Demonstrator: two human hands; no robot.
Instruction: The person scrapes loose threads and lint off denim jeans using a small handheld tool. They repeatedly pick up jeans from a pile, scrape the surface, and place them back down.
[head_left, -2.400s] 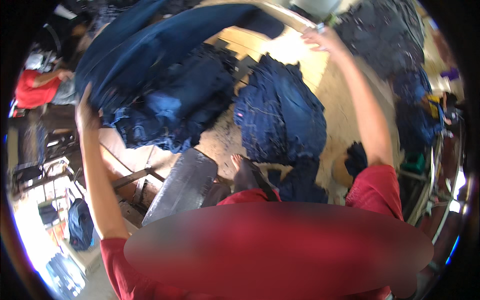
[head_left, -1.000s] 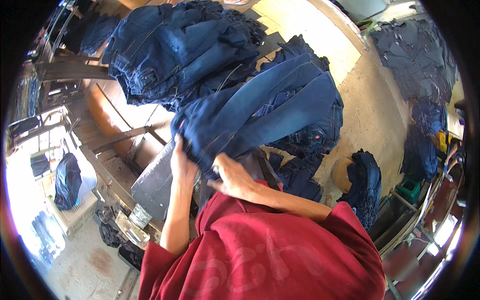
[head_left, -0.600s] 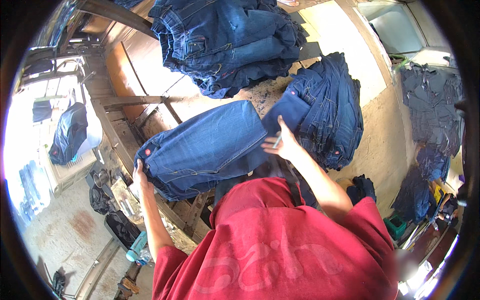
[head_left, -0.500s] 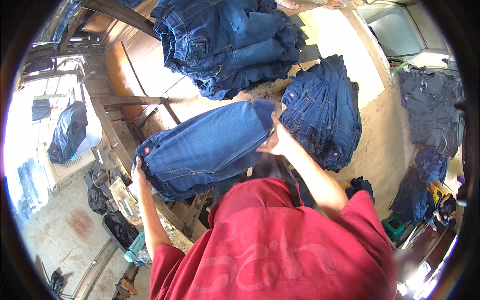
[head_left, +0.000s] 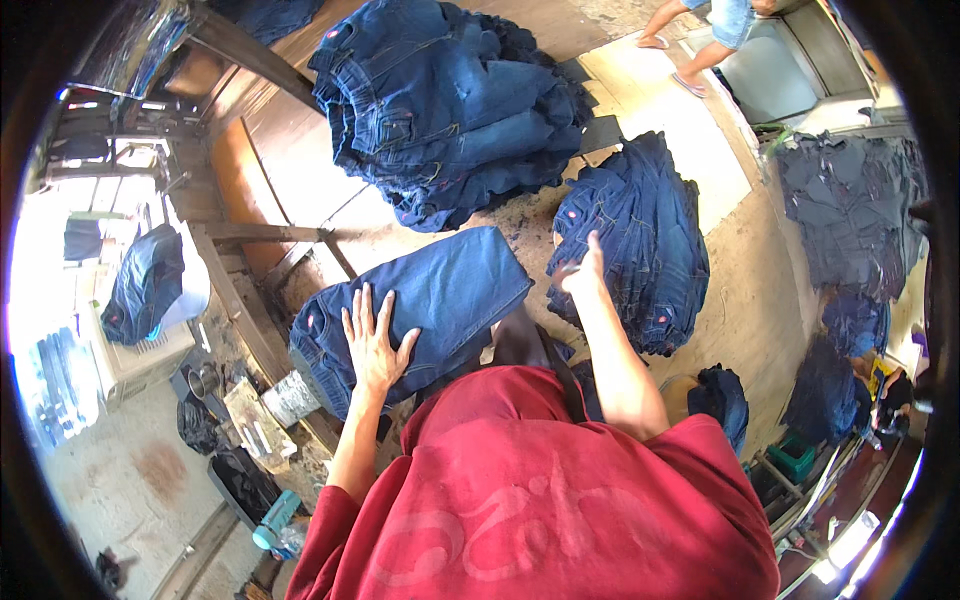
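Note:
In front of me lies a folded pair of blue jeans (head_left: 455, 285), with a small red mark near its waist end at the left. My left hand (head_left: 373, 338) rests flat on it, fingers spread, close to the waist end. Off the right end of the jeans, my right hand (head_left: 582, 272) is raised with nothing in it; its fingers look apart, though slightly blurred. It is nearest to a stack of folded jeans (head_left: 640, 240) on the right, partly in front of it; I cannot tell whether they touch. Beyond lies a larger heap of jeans (head_left: 450, 110).
A wooden frame (head_left: 240, 290) stands on the left, with a white roll (head_left: 290, 398) beside it. Dark garments (head_left: 850, 210) are piled at the far right, near a green crate (head_left: 792, 458). Another person's legs (head_left: 712, 50) show at the upper right.
My left hand has moved from the jeans' left edge onto their top and spread flat. My right hand has let go of the right end. Another person's legs now show more fully.

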